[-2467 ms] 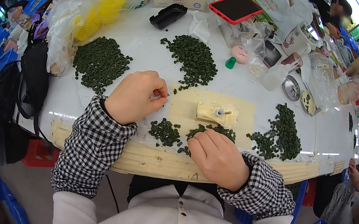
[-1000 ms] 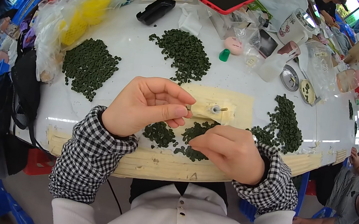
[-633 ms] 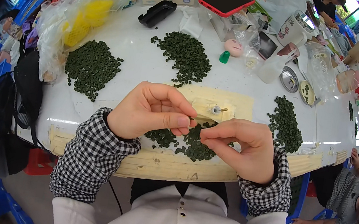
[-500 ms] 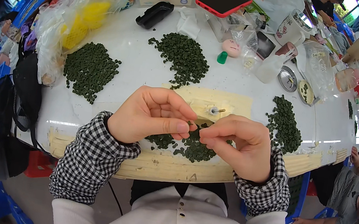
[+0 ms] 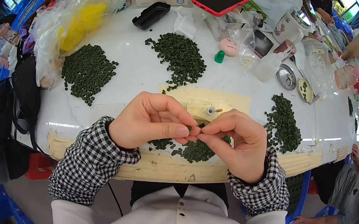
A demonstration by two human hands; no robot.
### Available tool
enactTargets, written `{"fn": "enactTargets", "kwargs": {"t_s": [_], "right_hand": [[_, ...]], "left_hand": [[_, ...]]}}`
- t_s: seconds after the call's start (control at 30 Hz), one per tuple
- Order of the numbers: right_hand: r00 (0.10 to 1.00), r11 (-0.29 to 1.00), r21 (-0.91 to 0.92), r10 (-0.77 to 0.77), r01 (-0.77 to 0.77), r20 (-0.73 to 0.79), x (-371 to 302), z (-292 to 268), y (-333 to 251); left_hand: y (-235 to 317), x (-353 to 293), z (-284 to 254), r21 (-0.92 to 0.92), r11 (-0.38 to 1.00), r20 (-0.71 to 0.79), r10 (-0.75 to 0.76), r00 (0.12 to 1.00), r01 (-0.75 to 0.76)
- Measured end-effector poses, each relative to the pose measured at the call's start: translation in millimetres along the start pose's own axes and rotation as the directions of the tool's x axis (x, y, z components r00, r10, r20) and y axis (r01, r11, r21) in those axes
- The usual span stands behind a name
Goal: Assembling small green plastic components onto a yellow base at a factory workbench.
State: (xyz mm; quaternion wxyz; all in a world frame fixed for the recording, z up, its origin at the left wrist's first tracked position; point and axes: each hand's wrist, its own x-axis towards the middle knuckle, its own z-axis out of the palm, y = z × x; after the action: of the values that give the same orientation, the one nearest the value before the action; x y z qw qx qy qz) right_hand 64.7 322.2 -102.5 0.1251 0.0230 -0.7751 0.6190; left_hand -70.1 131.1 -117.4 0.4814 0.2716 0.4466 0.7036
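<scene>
My left hand (image 5: 148, 119) pinches a small dark green piece (image 5: 189, 127) between thumb and index finger. Close beside it, nearly touching its fingertips, my right hand (image 5: 242, 141) has thumb and forefinger pressed together; a tiny dark bit shows at the tips, too small to name. Below both hands lies a pile of small dark green pieces (image 5: 200, 151), partly covered by the fingers. Just beyond the hands, a small metal pin in a pale base (image 5: 212, 110) stands on a patch of cream tape (image 5: 173, 91).
More piles of green pieces lie at the left (image 5: 87, 73), far middle (image 5: 178, 57) and right (image 5: 284, 124). Farther back are a black tray (image 5: 152, 15), a red-edged phone (image 5: 220, 0), a mug (image 5: 291, 26), a round tin (image 5: 286, 77) and plastic bags (image 5: 74, 28). Other people sit at both sides.
My two hands have come closer together, their fingertips now almost meeting. The green piece at my left fingertips shows more clearly. The head view has shifted slightly.
</scene>
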Motion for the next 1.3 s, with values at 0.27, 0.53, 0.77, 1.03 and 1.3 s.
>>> {"fn": "enactTargets", "kwargs": {"t_s": [0.27,0.53,0.77,1.03,1.3], "right_hand": [[0.982,0.953,-0.252,-0.186,0.17,-0.039,1,3,-3],[0.987,0.98,-0.145,-0.144,0.133,-0.067,-1,5,3],[0.989,0.981,-0.147,-0.134,0.123,-0.068,0,5,3],[0.993,0.995,-0.068,-0.072,0.066,-0.089,-1,6,6],[0.987,0.973,-0.185,-0.151,0.137,-0.063,0,4,0]], "left_hand": [[-2,1,0,-0.036,0.999,-0.042,0.017,0.999,-0.018],[-1,1,2,-0.024,0.999,-0.044,-0.043,0.998,0.042],[-1,1,2,-0.026,0.999,-0.051,-0.032,0.998,0.031],[-1,1,3,-0.033,0.998,-0.048,-0.053,0.997,0.052],[-3,0,1,-0.005,1.0,-0.036,-0.028,0.999,0.028]]}}
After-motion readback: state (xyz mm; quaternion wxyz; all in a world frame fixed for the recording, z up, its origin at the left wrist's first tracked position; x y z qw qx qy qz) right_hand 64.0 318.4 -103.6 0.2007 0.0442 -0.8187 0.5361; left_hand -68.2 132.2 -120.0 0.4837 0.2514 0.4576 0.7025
